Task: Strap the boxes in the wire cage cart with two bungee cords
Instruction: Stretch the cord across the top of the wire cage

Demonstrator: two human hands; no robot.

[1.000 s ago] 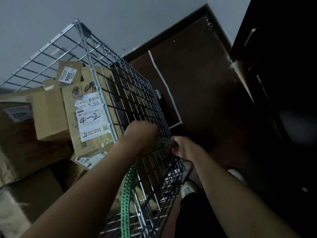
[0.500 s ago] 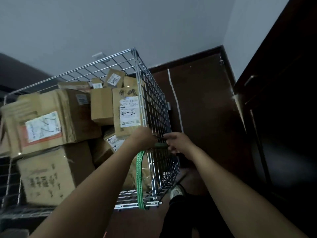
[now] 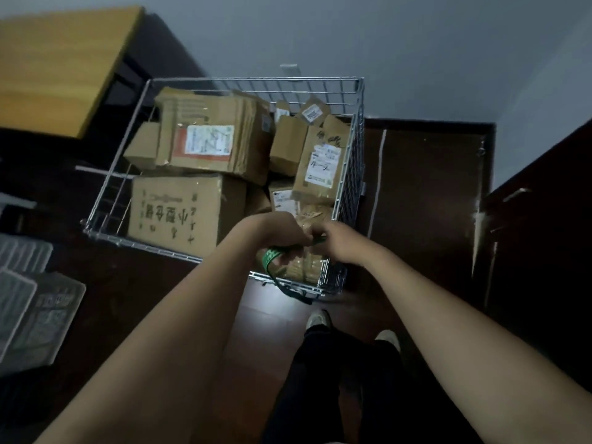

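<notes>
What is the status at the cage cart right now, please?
Left hand and right hand both gripping green bungee cord at wire cage cart near corner. Boxes unstrapped. No obstruction seen.

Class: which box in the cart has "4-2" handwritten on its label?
The tall box against the cart's right mesh wall; other boxes' labels show no such handwriting.

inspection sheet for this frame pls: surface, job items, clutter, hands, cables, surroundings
Surface: dark wood floor, white line along it.
Job's things: wire cage cart full of cardboard boxes; one green bungee cord at the near right corner, its tail hanging down. Second cord: nothing seen.
Clutter: clear plastic bins on the floor at left.
Hands: left hand and right hand both gripping the cord at the cart's corner.
Cables: nothing seen.
Surroundings: grey wall, wooden tabletop at upper left, dark cabinet at right.
</notes>
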